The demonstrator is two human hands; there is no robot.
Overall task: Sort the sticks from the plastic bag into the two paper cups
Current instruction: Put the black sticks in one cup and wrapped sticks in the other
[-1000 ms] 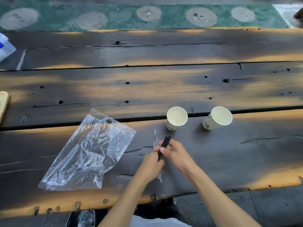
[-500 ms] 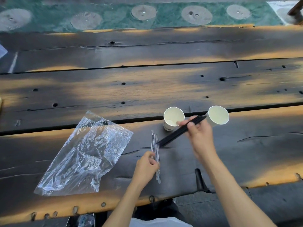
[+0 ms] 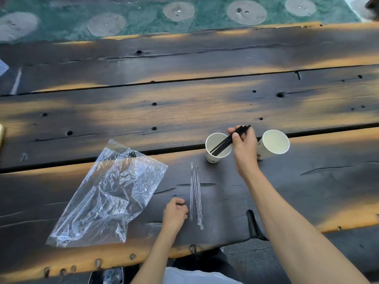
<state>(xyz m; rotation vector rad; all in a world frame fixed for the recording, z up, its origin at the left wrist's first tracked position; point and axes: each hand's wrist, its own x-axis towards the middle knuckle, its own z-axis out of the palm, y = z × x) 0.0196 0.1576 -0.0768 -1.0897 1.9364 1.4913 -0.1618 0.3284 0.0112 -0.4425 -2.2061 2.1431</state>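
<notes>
Your right hand (image 3: 244,143) pinches the black sticks (image 3: 224,144) slanted into the left paper cup (image 3: 217,147) at centre frame, evidently to drop them, while your left hand (image 3: 175,215), loosely curled and empty, rests beside the clear sticks (image 3: 195,196) below, awaiting the right paper cup (image 3: 273,145).

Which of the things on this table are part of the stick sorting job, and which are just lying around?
Part of the job:
black sticks in the right hand
left cup
right cup
clear sticks beside the left hand
plastic bag

Just lying about:
pale object at the table's left edge
</notes>
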